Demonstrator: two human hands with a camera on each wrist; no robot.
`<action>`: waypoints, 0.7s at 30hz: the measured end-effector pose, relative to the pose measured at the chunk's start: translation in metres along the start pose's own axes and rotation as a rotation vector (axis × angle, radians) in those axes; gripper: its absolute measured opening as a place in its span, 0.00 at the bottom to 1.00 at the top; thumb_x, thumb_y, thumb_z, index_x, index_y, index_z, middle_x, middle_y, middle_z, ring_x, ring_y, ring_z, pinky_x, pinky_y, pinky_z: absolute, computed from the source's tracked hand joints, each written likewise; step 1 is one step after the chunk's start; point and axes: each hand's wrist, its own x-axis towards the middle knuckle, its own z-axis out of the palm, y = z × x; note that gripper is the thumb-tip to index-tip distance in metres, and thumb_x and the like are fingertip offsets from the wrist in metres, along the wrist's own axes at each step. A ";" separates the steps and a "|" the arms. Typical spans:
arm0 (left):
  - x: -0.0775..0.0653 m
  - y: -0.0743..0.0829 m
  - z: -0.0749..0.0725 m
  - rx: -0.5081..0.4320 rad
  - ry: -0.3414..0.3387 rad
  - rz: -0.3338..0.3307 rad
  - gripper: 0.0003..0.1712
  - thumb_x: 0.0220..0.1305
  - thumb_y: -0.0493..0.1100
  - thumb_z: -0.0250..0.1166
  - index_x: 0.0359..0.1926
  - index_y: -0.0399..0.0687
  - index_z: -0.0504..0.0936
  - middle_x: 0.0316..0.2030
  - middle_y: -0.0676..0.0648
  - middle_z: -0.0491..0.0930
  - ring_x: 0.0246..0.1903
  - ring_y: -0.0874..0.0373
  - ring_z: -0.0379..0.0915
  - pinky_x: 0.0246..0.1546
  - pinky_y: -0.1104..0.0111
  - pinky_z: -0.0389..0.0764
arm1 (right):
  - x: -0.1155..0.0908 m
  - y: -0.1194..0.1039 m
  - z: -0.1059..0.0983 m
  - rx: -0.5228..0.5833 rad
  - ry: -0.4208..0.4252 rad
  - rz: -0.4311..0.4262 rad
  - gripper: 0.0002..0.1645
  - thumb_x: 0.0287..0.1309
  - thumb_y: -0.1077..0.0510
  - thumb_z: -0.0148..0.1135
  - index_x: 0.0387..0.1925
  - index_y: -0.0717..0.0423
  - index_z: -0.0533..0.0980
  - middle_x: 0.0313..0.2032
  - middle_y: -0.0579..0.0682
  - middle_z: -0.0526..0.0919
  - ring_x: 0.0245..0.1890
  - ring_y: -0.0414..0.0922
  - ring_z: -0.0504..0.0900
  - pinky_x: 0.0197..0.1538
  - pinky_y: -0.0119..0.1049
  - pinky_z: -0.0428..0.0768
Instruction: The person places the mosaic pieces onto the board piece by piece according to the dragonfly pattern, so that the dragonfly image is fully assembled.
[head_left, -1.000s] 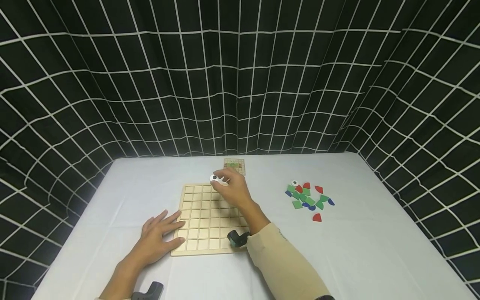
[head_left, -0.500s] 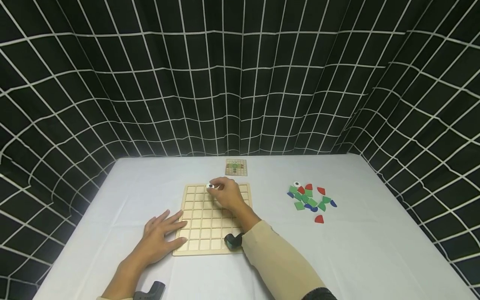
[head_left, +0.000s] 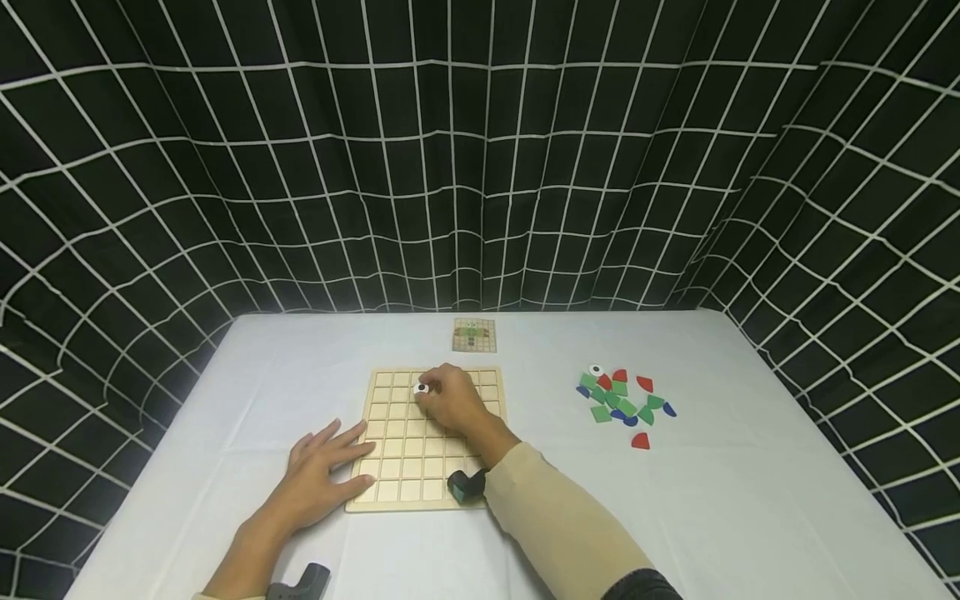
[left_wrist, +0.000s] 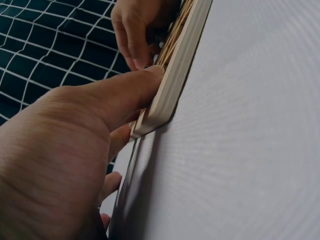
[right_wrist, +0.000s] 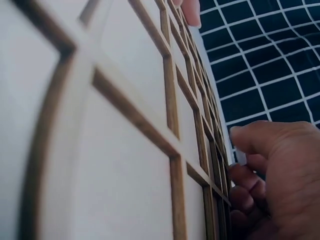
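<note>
A pale wooden grid board (head_left: 392, 468) lies on the table, its square cells divided by thin raised strips. Over its upper part, my right hand (head_left: 455, 402) pinches a white round eye piece with a black dot (head_left: 421, 388) between thumb and fingers. In the right wrist view that hand (right_wrist: 287, 170) is close to the cells, and the piece is mostly hidden by the fingers. My left hand (head_left: 318, 479) rests at the board's left edge, fingers spread. The left wrist view shows its thumb (left_wrist: 135, 90) lying on the board's rim (left_wrist: 170, 95).
To the right lies a loose group of green (head_left: 626, 407), red (head_left: 641, 441) and blue (head_left: 670, 409) flat pieces, with another white eye piece (head_left: 596, 370). Behind the board is a small printed pattern card (head_left: 474, 335). A dark curtain with white grid lines (head_left: 480, 167) surrounds the white table.
My right hand has come down and nearer from above the board's far edge, bringing the eye piece to the upper cells. The left hand stays on the board's left edge.
</note>
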 end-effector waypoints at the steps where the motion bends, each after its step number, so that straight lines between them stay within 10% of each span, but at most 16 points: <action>1: 0.000 0.000 0.000 0.001 0.001 0.000 0.30 0.52 0.61 0.71 0.55 0.56 0.82 0.67 0.51 0.66 0.70 0.43 0.46 0.66 0.43 0.36 | 0.000 0.001 0.001 -0.019 -0.004 -0.014 0.16 0.58 0.55 0.66 0.47 0.57 0.81 0.36 0.42 0.78 0.38 0.40 0.75 0.44 0.32 0.78; 21: 0.000 -0.001 0.002 -0.002 0.017 0.008 0.29 0.51 0.59 0.72 0.54 0.56 0.83 0.66 0.51 0.67 0.70 0.43 0.47 0.66 0.42 0.37 | 0.003 -0.006 0.003 -0.197 -0.039 0.015 0.18 0.57 0.50 0.68 0.49 0.50 0.82 0.33 0.40 0.74 0.38 0.39 0.72 0.43 0.32 0.75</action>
